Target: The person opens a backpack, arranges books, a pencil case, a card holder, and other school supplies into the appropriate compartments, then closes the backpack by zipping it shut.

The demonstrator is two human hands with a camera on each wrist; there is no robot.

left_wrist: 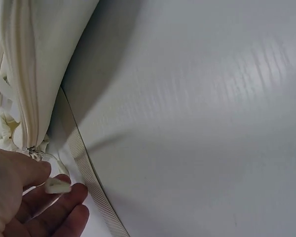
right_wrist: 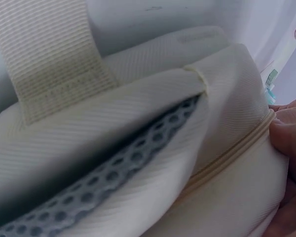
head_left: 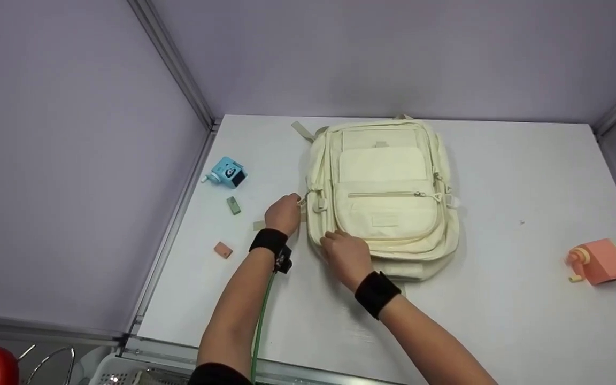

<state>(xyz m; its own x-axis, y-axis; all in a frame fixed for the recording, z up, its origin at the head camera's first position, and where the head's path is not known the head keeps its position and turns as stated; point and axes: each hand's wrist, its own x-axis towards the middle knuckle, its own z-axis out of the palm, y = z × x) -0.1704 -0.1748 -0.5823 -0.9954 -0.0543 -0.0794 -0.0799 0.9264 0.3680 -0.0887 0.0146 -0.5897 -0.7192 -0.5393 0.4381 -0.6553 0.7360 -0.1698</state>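
Note:
A cream backpack (head_left: 383, 166) lies on the white table with its front pocket facing up. At its left side, my left hand (head_left: 284, 213) pinches the zipper pull (left_wrist: 56, 185), a short cord with a pale tab, between thumb and fingers. My right hand (head_left: 348, 259) grips the bag's lower left edge. In the right wrist view, the thumb of that hand presses beside a closed stretch of zipper (right_wrist: 227, 153). A grey mesh lining (right_wrist: 113, 173) shows in a gap in the fabric nearby.
To the left lie a blue crank-handled box (head_left: 228, 172), a green block (head_left: 233, 205) and a pinkish block (head_left: 223, 249). A coral crank-handled box (head_left: 602, 261) sits far right. A loose strap (left_wrist: 86, 160) trails from the bag. Below the table's front edge is a white basket (head_left: 113, 369).

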